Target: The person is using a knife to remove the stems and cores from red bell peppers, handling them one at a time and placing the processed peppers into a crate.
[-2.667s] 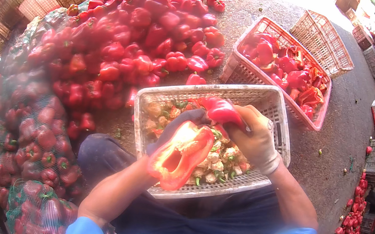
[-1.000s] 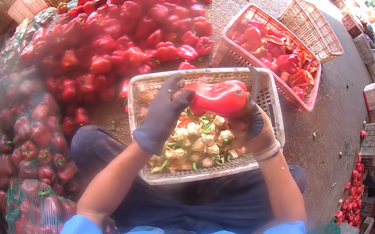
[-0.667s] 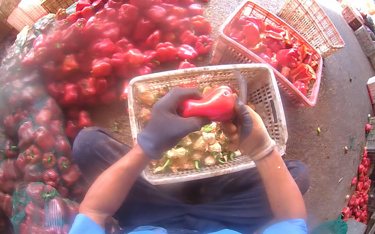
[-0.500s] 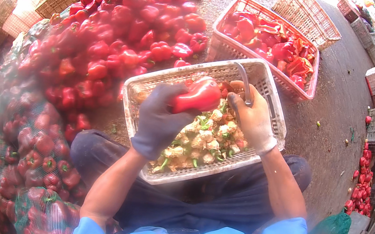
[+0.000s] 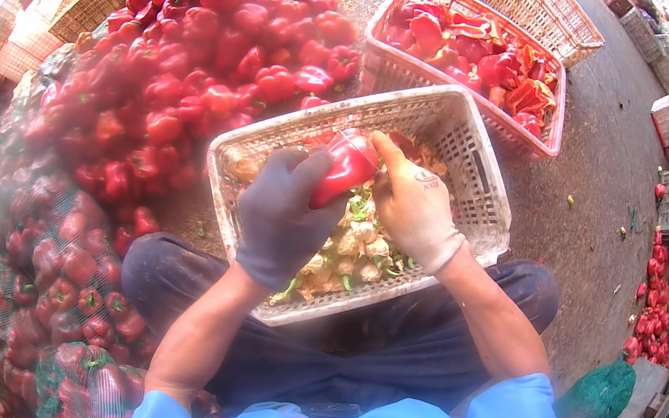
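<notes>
A red bell pepper (image 5: 348, 172) is gripped in my left hand (image 5: 280, 222), which wears a dark-palmed glove. My right hand (image 5: 417, 210), in a pale glove, is closed against the pepper's right side, its index finger pointing to the pepper's top. The curved metal blade held in that hand earlier is mostly hidden now; a thin pale arc crosses the pepper's top. Both hands are above a dirty white plastic crate (image 5: 481, 197) tilted at my lap. Inside it lie cut pepper cores with green stems (image 5: 352, 252) and reddish scraps.
A pink crate (image 5: 403, 71) of cut red pepper pieces (image 5: 486, 57) stands beyond mine, an empty crate (image 5: 547, 18) behind it. Loose red peppers (image 5: 186, 84) are heaped at left, above net bags of peppers (image 5: 63, 278). A green net bag (image 5: 597, 403) lies at right.
My right hand has turned and come in against the pepper, taking the curved blade out of plain sight. The pepper is tipped more upright in my left hand.
</notes>
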Available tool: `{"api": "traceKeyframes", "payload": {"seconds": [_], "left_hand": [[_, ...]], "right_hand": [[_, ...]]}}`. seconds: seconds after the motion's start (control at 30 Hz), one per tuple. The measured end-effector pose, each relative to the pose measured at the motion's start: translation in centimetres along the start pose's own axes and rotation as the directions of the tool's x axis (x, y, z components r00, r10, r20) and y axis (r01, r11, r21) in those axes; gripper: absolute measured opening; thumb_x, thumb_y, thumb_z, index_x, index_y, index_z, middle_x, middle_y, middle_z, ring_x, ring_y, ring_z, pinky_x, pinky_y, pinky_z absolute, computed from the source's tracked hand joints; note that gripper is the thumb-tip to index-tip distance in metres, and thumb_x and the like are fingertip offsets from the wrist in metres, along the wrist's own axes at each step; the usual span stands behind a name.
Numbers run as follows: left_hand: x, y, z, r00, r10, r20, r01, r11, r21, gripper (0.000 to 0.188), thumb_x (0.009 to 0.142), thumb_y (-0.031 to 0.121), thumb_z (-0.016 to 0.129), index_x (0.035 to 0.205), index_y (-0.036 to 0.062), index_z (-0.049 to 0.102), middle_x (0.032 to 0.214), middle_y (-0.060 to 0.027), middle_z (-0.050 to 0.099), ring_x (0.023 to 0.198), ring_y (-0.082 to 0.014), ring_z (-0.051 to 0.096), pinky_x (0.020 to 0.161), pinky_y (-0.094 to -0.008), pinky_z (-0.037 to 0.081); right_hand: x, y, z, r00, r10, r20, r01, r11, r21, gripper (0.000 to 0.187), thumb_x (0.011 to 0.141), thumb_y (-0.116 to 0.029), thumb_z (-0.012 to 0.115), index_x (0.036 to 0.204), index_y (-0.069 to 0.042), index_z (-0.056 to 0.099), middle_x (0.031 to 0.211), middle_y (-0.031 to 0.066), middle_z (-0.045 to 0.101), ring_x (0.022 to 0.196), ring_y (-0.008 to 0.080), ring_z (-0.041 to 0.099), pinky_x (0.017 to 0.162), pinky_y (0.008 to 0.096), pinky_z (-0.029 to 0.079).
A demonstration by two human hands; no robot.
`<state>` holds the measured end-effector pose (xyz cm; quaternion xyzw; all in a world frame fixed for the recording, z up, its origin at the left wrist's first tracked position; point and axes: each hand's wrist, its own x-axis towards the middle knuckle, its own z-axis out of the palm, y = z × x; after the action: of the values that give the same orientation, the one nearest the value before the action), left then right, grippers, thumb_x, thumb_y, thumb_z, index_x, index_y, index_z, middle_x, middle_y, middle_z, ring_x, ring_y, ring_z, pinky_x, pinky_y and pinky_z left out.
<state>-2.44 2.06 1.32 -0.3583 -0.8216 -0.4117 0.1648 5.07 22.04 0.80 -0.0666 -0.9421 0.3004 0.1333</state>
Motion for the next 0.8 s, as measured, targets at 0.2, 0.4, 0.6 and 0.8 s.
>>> {"api": "traceKeyframes", "payload": {"seconds": [0.2,0.4,0.6,0.8], "left_hand": [[-0.2,0.1,-0.3,0.998,0.063,-0.008,-0.062,0.996,0.067,0.058,0.074,0.012,0.098,0.127,0.0133,0.074,0.112,-0.0153,0.072,0.089,-0.0371,0.076,0.076,-0.0456,0.062],[0.2,0.5,-0.3,0.991,0.121,-0.054,-0.115,0.988,0.101,0.047,0.079,0.01,0.092,0.121,0.0164,0.074,0.108,-0.0124,0.071,0.084,-0.0343,0.075,0.067,-0.0462,0.059],[0.4,0.7,-0.3,0.991,0.128,-0.049,-0.122,0.987,0.1,0.048,0.08,0.012,0.093,0.124,0.0164,0.073,0.108,-0.0127,0.072,0.087,-0.0352,0.076,0.068,-0.0462,0.06],[0.6,0.4,-1.1,0.988,0.008,-0.152,-0.044,0.971,-0.235,0.058,0.076,-0.002,0.099,0.127,0.0078,0.075,0.12,-0.0119,0.074,0.11,-0.0283,0.074,0.095,-0.0407,0.061]], "right_hand": [[0.7,0.0,1.2,1.0,0.03,0.002,-0.03,0.999,0.036,0.053,0.101,-0.005,0.066,0.154,-0.004,0.061,0.124,0.0264,0.078,0.113,0.0428,0.076,0.096,0.0507,0.06],[1.4,-0.1,1.0,0.999,0.04,0.024,-0.041,0.999,0.02,0.055,0.101,-0.005,0.068,0.155,-0.001,0.06,0.136,0.0251,0.075,0.124,0.0417,0.074,0.103,0.0491,0.058],[1.6,0.2,1.0,1.0,0.018,-0.023,-0.017,1.0,0.011,0.055,0.099,-0.005,0.07,0.153,-0.002,0.062,0.135,0.0244,0.076,0.123,0.0404,0.074,0.103,0.0491,0.059],[0.6,5.8,0.1,0.859,0.413,0.302,-0.3,0.885,-0.357,0.041,0.102,-0.015,0.071,0.143,-0.008,0.072,0.116,0.022,0.081,0.111,0.04,0.078,0.097,0.0497,0.061]]}}
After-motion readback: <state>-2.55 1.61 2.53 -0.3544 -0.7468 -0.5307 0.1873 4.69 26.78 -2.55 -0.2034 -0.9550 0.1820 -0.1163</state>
